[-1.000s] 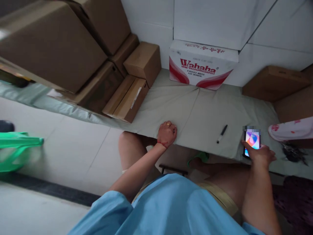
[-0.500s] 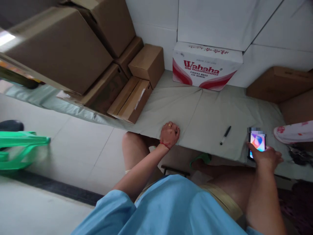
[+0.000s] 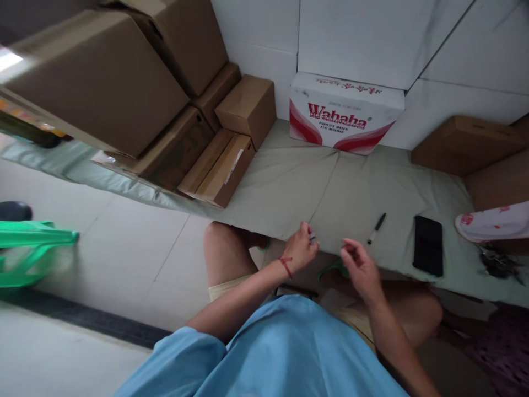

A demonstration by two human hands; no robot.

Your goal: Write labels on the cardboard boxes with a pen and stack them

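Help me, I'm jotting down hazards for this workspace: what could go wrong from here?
The left hand holds a small object, too small to identify, at the table's front edge; if it slipped, it might fall to the floor.
The dark phone lies close to that same edge, so a sweep of the right arm could knock it off.
The pen lies loose near the right hand and might roll if bumped.

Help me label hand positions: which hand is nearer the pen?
Right. The right hand is close by, left of the pen and not touching it; the left hand is farther left, holding something small.
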